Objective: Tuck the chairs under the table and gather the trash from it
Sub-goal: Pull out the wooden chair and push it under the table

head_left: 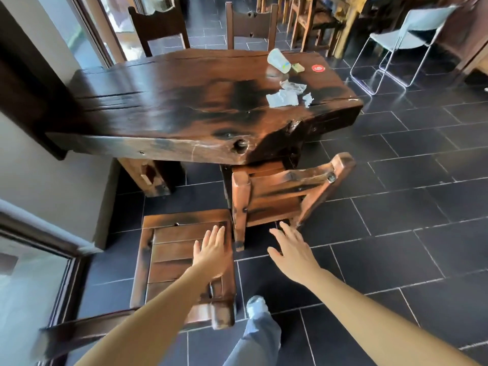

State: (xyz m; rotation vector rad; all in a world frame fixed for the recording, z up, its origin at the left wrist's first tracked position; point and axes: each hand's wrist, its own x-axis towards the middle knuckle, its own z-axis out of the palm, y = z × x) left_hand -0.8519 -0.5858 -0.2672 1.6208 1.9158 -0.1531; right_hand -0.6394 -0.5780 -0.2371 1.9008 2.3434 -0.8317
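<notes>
Both hands were spread, holding nothing: left hand [211, 250] over the pulled-out chair [163, 262], right hand [293, 250] just short of the tucked chair [280, 191]. Beyond them, crumpled wrappers [286, 96] and a tipped cup [278, 60] lay on the table [163, 107].

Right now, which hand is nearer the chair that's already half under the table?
Right. The right hand reaches toward the tucked chair, fingertips near its rear leg, apparently not touching. The left hand hovers over the seat of the pulled-out chair beside it.
</notes>
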